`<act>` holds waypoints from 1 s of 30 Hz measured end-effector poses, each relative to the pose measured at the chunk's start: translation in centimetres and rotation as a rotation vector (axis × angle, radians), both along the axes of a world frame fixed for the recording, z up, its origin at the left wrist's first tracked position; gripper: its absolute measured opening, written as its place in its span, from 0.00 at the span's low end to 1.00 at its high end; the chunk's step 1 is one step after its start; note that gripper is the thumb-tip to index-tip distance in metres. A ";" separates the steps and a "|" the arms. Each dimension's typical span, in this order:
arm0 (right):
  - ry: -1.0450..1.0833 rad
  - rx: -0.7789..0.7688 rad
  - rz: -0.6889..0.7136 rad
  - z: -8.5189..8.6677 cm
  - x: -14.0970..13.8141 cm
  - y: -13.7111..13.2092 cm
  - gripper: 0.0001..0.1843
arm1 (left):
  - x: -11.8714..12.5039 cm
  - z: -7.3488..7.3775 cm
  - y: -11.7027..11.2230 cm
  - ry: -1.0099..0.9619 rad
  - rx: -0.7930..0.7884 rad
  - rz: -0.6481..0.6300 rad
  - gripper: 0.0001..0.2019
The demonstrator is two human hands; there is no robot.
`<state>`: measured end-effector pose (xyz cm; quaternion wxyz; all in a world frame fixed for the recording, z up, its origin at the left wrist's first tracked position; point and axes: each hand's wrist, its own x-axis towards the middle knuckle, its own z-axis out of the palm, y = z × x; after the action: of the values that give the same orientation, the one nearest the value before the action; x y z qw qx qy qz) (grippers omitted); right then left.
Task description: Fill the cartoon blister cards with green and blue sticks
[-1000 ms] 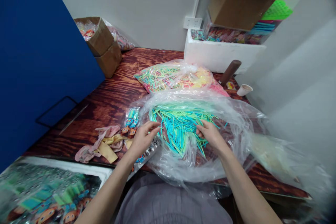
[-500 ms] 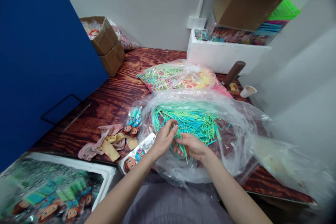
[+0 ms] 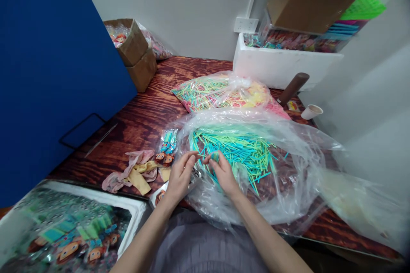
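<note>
A large clear plastic bag point(image 3: 288, 187) lies open on the wooden table, with a heap of thin teal and green sticks point(image 3: 240, 147) inside it. My right hand point(image 3: 222, 173) is closed round a small bunch of those sticks at the heap's near left edge. My left hand point(image 3: 179, 175) is beside it, fingers curled toward the bunch, over a printed packet with a cartoon face point(image 3: 160, 195). A filled packet of sticks point(image 3: 167, 147) lies just left of the bag.
A second bag of mixed coloured sticks point(image 3: 221, 91) lies behind. A white foam box point(image 3: 282, 66) stands at the back right, cardboard boxes point(image 3: 136, 53) at the back left. Rags point(image 3: 134, 172), a paper cup point(image 3: 312, 111), a brown cylinder point(image 3: 293, 87) and a foam tray of packets point(image 3: 70, 230) lie around.
My hands came together from wide apart on the heap. The right hand gathered a bunch of sticks and drew it to the near left edge, beside the left hand.
</note>
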<state>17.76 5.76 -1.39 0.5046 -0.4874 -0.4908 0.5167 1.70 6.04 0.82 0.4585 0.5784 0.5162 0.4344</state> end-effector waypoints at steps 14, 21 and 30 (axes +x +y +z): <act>-0.163 -0.051 -0.057 -1.3 1.0 -0.9 0.10 | -4.4 -2.6 -4.5 0.412 0.214 0.067 0.12; -0.777 0.080 -0.150 0.3 5.2 0.2 0.08 | -5.9 -4.5 -6.0 0.772 0.380 0.123 0.17; -0.774 0.187 -0.278 0.6 6.1 -0.5 0.14 | -5.2 -5.2 -3.9 0.753 0.244 0.191 0.15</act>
<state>23.86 5.26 -0.83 0.3900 -0.6591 -0.6185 0.1759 -3.48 2.12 -4.38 0.1230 0.6967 0.6442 0.2907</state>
